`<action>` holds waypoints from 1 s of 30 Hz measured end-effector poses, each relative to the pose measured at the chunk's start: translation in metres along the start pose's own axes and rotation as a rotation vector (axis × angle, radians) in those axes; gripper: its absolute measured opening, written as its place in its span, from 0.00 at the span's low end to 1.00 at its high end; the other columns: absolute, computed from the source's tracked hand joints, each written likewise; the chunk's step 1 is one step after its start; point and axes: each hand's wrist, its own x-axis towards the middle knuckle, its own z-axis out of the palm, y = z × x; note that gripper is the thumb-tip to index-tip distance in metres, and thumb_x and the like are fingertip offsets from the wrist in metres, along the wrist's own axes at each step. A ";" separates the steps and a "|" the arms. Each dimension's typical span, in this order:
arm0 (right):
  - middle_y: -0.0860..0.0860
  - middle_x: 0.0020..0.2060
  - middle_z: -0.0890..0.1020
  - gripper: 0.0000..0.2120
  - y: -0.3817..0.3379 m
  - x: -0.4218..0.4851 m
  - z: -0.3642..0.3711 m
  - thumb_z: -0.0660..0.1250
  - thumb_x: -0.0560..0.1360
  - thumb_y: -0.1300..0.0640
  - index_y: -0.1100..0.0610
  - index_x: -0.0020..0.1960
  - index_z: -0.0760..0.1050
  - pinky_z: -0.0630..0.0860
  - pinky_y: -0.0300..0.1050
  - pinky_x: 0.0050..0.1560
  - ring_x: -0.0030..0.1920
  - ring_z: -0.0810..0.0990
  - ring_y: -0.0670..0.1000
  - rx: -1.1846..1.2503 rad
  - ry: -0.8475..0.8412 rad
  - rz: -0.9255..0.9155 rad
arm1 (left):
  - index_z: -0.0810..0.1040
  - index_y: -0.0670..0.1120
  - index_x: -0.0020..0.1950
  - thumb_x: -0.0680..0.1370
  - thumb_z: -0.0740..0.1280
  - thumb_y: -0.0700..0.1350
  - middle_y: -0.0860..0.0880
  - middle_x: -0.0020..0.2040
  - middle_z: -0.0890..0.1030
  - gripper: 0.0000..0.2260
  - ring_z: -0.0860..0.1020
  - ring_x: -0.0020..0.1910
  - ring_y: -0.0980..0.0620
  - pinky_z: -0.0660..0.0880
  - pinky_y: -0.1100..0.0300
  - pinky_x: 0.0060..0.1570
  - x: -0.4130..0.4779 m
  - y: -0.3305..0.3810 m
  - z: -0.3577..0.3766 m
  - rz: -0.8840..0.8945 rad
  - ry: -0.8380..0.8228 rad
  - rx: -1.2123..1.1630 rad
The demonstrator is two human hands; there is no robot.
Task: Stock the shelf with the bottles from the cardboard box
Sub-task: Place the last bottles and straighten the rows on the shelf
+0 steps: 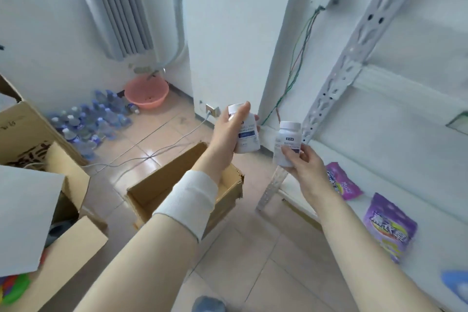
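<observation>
the left grip is curled round one white bottle and the right grip pinches a second bottle, both aloft between the open cardboard box and the shelf, where only purple pouches show, so stocking seems barely begun.

I watch through 1 wide-angle camera worn on the head, facing forward and down, close above both forearms; the left hand and right hand sit mid-frame, cardboard box below them, shelf along the right.
</observation>
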 end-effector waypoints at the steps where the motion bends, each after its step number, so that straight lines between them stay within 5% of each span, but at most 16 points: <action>1: 0.58 0.48 0.80 0.05 -0.011 -0.009 -0.015 0.68 0.74 0.61 0.52 0.47 0.76 0.75 0.55 0.60 0.49 0.78 0.56 0.019 0.015 -0.032 | 0.71 0.45 0.56 0.77 0.64 0.54 0.47 0.45 0.81 0.15 0.80 0.41 0.48 0.77 0.51 0.44 -0.009 0.009 0.020 0.026 -0.030 0.021; 5: 0.59 0.49 0.80 0.05 -0.051 -0.061 -0.103 0.68 0.73 0.59 0.53 0.48 0.76 0.73 0.57 0.62 0.48 0.79 0.56 0.078 0.104 -0.158 | 0.72 0.49 0.45 0.79 0.64 0.48 0.49 0.39 0.81 0.05 0.79 0.30 0.55 0.78 0.59 0.35 -0.060 0.039 0.116 0.149 -0.143 0.001; 9: 0.57 0.50 0.80 0.07 -0.088 -0.119 -0.217 0.68 0.73 0.58 0.52 0.49 0.75 0.74 0.54 0.60 0.49 0.79 0.54 0.067 0.216 -0.279 | 0.71 0.47 0.48 0.78 0.64 0.48 0.50 0.38 0.81 0.05 0.79 0.29 0.55 0.77 0.60 0.35 -0.125 0.055 0.230 0.240 -0.241 -0.055; 16: 0.53 0.47 0.80 0.10 -0.128 -0.217 -0.417 0.68 0.73 0.58 0.55 0.53 0.73 0.76 0.46 0.56 0.49 0.79 0.50 0.076 0.435 -0.451 | 0.73 0.48 0.46 0.78 0.63 0.48 0.51 0.37 0.81 0.05 0.80 0.29 0.55 0.78 0.61 0.34 -0.234 0.062 0.419 0.341 -0.530 -0.059; 19: 0.50 0.47 0.80 0.09 -0.133 -0.249 -0.486 0.68 0.73 0.57 0.53 0.53 0.74 0.75 0.45 0.54 0.49 0.79 0.49 0.074 0.521 -0.470 | 0.73 0.46 0.47 0.77 0.66 0.51 0.48 0.40 0.81 0.08 0.81 0.33 0.52 0.78 0.55 0.42 -0.264 0.061 0.484 0.336 -0.622 -0.046; 24: 0.54 0.53 0.81 0.09 -0.144 -0.278 -0.586 0.69 0.72 0.53 0.50 0.52 0.75 0.73 0.58 0.63 0.59 0.78 0.57 0.051 0.673 -0.481 | 0.73 0.48 0.45 0.78 0.64 0.49 0.46 0.41 0.81 0.06 0.80 0.35 0.51 0.79 0.56 0.40 -0.299 0.052 0.593 0.362 -0.770 -0.018; 27: 0.52 0.51 0.81 0.08 -0.156 -0.284 -0.643 0.69 0.72 0.54 0.49 0.51 0.74 0.73 0.56 0.63 0.58 0.79 0.55 0.035 0.720 -0.507 | 0.73 0.48 0.46 0.78 0.64 0.49 0.51 0.36 0.81 0.05 0.80 0.29 0.57 0.77 0.64 0.29 -0.311 0.043 0.657 0.378 -0.858 0.005; 30: 0.51 0.52 0.82 0.11 -0.164 -0.286 -0.701 0.70 0.70 0.53 0.49 0.52 0.74 0.74 0.54 0.62 0.57 0.80 0.53 -0.001 0.740 -0.532 | 0.73 0.47 0.47 0.78 0.65 0.49 0.50 0.40 0.82 0.06 0.81 0.35 0.53 0.79 0.61 0.35 -0.315 0.030 0.723 0.416 -0.954 0.049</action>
